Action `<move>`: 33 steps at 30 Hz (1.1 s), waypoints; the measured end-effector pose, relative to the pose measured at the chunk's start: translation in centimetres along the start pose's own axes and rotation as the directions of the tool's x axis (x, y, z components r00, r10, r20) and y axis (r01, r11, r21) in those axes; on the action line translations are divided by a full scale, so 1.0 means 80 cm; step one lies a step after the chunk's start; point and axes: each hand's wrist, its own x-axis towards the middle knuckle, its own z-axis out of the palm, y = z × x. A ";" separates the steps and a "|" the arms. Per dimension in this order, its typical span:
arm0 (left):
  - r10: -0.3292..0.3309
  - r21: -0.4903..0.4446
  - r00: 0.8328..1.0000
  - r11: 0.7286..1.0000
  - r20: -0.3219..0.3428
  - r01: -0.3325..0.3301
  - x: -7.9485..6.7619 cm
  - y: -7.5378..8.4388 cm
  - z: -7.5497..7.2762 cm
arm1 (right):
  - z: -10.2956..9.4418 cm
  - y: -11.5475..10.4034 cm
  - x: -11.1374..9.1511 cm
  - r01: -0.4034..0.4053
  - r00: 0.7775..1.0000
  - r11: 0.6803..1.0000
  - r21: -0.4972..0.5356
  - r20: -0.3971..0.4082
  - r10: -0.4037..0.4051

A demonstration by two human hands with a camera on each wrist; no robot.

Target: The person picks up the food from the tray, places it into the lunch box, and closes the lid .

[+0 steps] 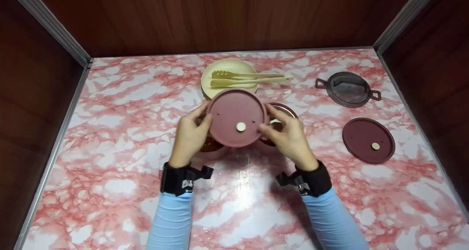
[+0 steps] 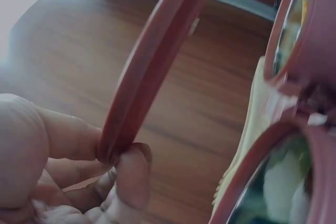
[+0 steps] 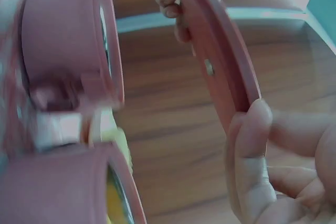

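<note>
Both hands hold up a round dusky-red lid [image 1: 234, 110], which has a small white button and two tiny holes. The left hand [image 1: 190, 134] pinches its left edge between thumb and fingers, and the right hand [image 1: 289, 134] pinches the right edge. Behind and below the lid stand two pink-red pots, the left pot [image 1: 212, 155] and the right pot [image 1: 284, 106], mostly hidden by lid and hands in the head view. The wrist views show the lid tilted and apart from the left pot [image 3: 58, 187] and right pot [image 3: 63, 30]. Their contents are blurred.
Behind the pots, a pale yellow plate [image 1: 229, 63] carries a slotted utensil [image 1: 253, 75] and a spatula [image 1: 249, 82]. To the right lie a dark two-handled pan-shaped item [image 1: 349, 88] and another dark red lid [image 1: 368, 140]. Wooden panels [image 1: 234, 19] enclose the marbled table [image 1: 121, 206].
</note>
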 end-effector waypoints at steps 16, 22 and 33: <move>-0.112 0.276 0.994 0.955 0.007 0.105 0.002 -0.044 -0.067 | 0.073 0.011 0.030 0.038 0.970 0.913 -0.406 0.235 0.064; -0.094 0.376 0.996 0.922 -0.003 0.089 0.006 -0.051 -0.070 | 0.080 0.022 0.029 0.043 0.968 0.868 -0.494 0.235 0.086; -0.141 0.429 0.990 0.895 0.020 0.118 0.013 -0.056 -0.072 | 0.086 0.023 0.034 -0.014 0.956 0.838 -0.545 0.240 0.172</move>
